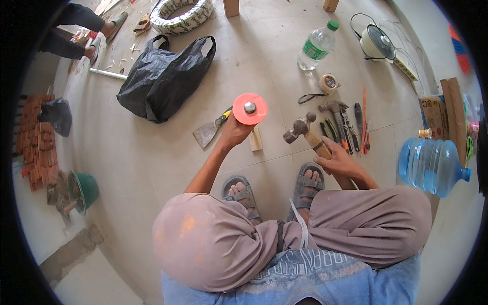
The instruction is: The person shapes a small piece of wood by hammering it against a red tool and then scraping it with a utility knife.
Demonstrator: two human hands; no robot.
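My left hand (239, 131) is closed around a chisel whose round coral-red hand guard (258, 113) and steel striking end face up. The guard hides most of the fingers and the shaft below. My right hand (341, 161) grips the wooden handle of a hammer (304, 127), its steel head tilted toward the chisel but apart from it. A scraper (206, 134) with a yellow and black handle lies left of my left hand. Beneath that hand is a small wood piece (255, 140). Past the hammer, a claw hammer (334, 108) lies beside pliers and several other hand tools.
Ahead lie a tape measure (328, 83), a green-capped bottle (316, 48), a black plastic bag (165, 81) and a wrapped coil (182, 18). An electric pot (377, 41) and large blue water jug (429, 165) stand right. Far left are a green bucket (85, 190) and another person's legs (76, 20).
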